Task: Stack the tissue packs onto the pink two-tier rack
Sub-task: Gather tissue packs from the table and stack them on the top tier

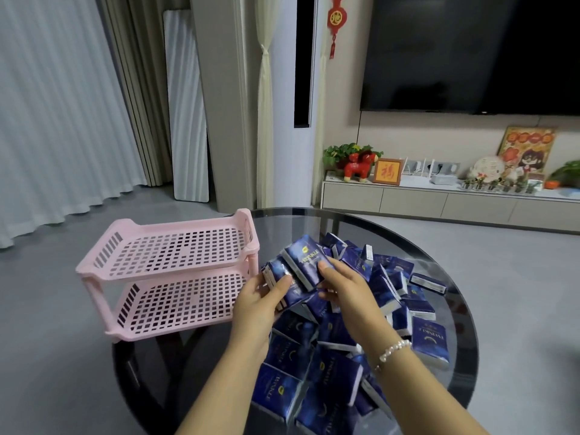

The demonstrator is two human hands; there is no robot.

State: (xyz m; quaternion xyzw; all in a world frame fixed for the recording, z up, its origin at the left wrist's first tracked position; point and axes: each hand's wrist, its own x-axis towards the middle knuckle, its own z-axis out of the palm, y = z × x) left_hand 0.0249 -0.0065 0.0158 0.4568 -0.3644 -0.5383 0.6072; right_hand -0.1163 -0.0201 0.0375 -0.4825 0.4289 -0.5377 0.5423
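Several tissue packs [303, 266] are clasped between the left hand [260, 304] and right hand [343, 291], fingers curled. The loose bundle could be dropped before the pink rack [169, 271] is reached.

Home living room. Large dark wall-mounted television [470, 51] at upper right, above a long low cabinet [439, 204] carrying potted plants [348, 152], a red toy animal [359, 166] and a framed picture [387, 171]. Floor-length curtains [56, 98] fill the left side. Round glass table [439, 255] in the lower centre.
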